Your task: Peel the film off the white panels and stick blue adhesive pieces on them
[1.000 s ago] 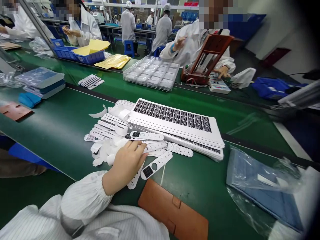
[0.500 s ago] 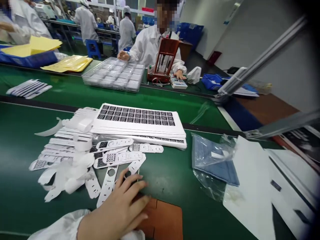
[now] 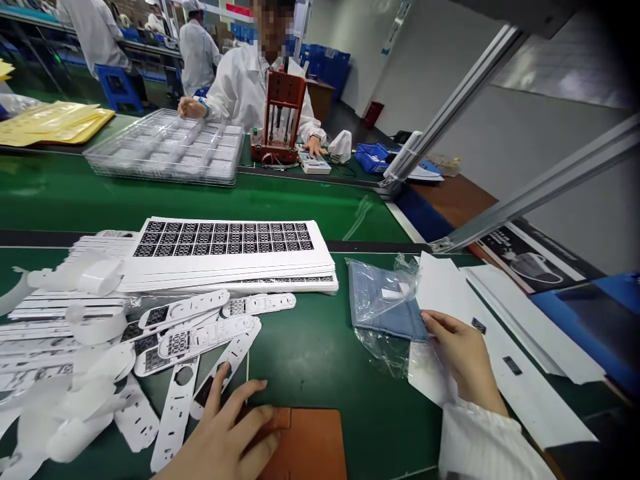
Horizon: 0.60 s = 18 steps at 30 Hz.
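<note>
My left hand is open, fingers spread, over the left edge of a flat orange-brown block at the bottom. Its index fingertip lies by one of the loose white die-cut strips. My right hand pinches the lower right corner of a folded blue cloth, which lies partly under a clear plastic bag. More printed white strips are piled to the left, beside curled white backing strips. Behind them lies a stack of printed sheets.
White sheets lie to the right, under metal frame bars. Across the green bench, a co-worker sits behind a clear tray and a red press fixture. Yellow sheets are at the far left.
My right hand has come into view and taken hold of the blue cloth's corner. The view has swung right. My left hand stays by the orange-brown block with its fingers spread.
</note>
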{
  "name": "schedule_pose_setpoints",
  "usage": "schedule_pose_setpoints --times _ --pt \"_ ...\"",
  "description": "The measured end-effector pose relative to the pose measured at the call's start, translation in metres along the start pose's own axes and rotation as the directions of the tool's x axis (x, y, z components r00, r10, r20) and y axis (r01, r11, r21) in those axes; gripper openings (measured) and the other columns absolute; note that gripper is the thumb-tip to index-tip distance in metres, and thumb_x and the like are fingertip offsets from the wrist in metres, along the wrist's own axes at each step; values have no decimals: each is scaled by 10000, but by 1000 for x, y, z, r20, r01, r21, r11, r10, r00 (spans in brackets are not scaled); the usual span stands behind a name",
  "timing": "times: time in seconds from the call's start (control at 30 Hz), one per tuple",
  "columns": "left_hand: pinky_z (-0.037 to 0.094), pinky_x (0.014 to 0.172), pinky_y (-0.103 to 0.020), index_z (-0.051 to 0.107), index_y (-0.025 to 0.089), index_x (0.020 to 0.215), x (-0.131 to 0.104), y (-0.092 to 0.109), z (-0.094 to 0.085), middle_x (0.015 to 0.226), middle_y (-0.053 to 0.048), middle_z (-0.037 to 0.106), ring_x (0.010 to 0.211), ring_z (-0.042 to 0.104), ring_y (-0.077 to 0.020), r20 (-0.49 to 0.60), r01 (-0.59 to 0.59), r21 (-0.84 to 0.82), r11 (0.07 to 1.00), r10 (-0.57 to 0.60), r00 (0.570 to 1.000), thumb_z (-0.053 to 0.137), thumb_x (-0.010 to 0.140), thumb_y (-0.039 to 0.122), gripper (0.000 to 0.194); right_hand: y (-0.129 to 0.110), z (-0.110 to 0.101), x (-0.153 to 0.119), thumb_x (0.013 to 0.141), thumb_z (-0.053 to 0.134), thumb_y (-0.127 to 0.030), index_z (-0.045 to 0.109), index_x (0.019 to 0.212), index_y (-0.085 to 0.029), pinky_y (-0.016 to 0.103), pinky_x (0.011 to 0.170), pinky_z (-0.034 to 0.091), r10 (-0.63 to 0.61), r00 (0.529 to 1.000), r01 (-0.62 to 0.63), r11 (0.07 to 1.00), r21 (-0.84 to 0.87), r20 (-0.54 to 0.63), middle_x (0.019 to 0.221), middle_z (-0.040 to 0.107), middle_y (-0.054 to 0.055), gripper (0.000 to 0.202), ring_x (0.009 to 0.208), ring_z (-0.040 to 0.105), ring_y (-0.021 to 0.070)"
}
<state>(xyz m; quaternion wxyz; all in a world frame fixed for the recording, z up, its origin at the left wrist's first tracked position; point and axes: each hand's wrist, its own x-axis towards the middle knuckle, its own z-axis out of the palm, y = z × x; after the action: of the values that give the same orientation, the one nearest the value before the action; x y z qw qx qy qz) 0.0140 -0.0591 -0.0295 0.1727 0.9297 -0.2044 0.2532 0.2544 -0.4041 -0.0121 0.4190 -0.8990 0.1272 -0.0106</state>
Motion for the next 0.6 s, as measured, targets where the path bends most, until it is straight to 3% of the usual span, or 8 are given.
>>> schedule_pose_setpoints --times 0.1,0.23,0.4,0.6 --pt "68 1111 -620 629 275 807 3 -1 1 867 10 608 1047 500 -234 -11 -2 5 1000 2 1000 612 818 363 91 2 -2 2 878 607 -282 637 951 -141 271 639 533 93 993 -97 994 55 70 884 668 16 161 700 626 113" --pt "21 1150 -527 643 262 853 9 -3 -6 802 13 630 1016 507 -218 27 -6 -47 999 7 1000 536 853 474 237 6 -2 6 893 586 -288 628 969 -141 293 681 541 114 986 -125 988 88 121 924 661 27 171 766 634 129" --pt "6 1160 -477 651 257 874 15 -4 -13 799 48 643 1003 504 -203 43 9 -70 997 -6 999 554 847 471 237 15 -3 12 892 583 -296 618 970 -135 316 707 539 62 992 -67 997 48 108 945 640 29 183 802 623 144" --pt "-5 1128 -552 643 255 879 8 -1 -7 828 57 630 1044 462 -215 75 18 -56 998 -14 997 506 886 253 137 23 -5 19 892 580 -321 610 967 -131 275 622 523 -99 995 100 994 -37 18 878 627 12 207 709 604 123"
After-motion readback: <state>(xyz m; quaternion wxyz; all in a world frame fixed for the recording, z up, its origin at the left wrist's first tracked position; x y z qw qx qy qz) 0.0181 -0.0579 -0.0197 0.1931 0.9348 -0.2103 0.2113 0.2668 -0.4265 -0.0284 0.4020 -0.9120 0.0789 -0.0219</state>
